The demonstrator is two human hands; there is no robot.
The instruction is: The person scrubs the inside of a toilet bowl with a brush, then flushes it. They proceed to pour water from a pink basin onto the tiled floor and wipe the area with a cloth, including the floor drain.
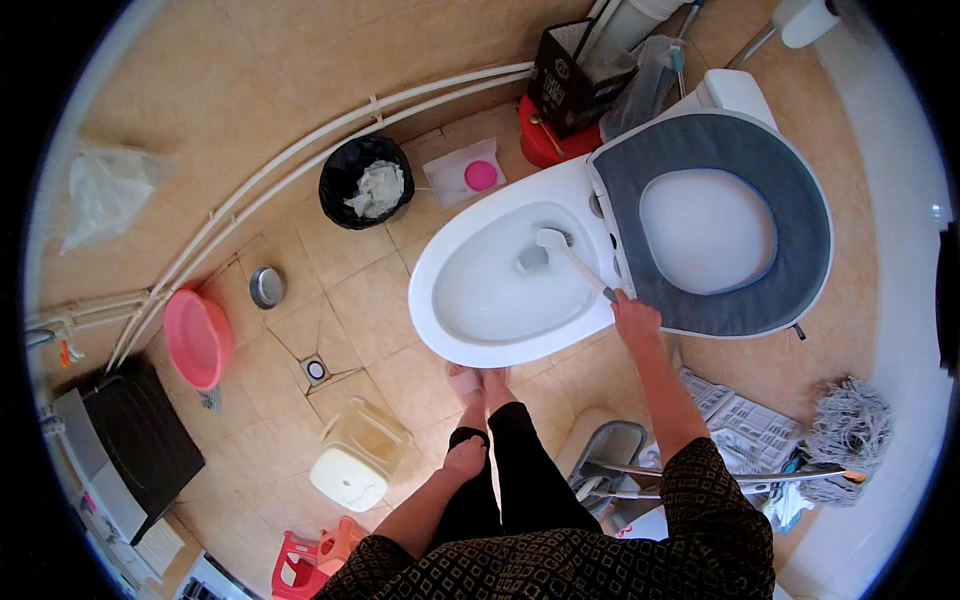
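My right hand (pixel 637 319) grips the grey end of a toilet brush (pixel 577 261) with a white shaft and head. The brush slants down into the white toilet bowl (pixel 450 300), its head by the drain opening, above a little water. Raised against the tank is the toilet seat, covered by a dark grey padded seat cover (pixel 795 225). My left hand (pixel 469 457) is at my left knee, over the black trouser leg; its fingers are mostly hidden from this angle.
A black-lined waste bin (pixel 330 195) holds crumpled paper. A pink basin (pixel 196 341), a metal bowl (pixel 268 287) and a floor drain (pixel 315 370) lie left. Nearby are a cream plastic stool (pixel 349 480), red plastic stools (pixel 300 562), a mop (pixel 847 427) and a red container (pixel 540 139).
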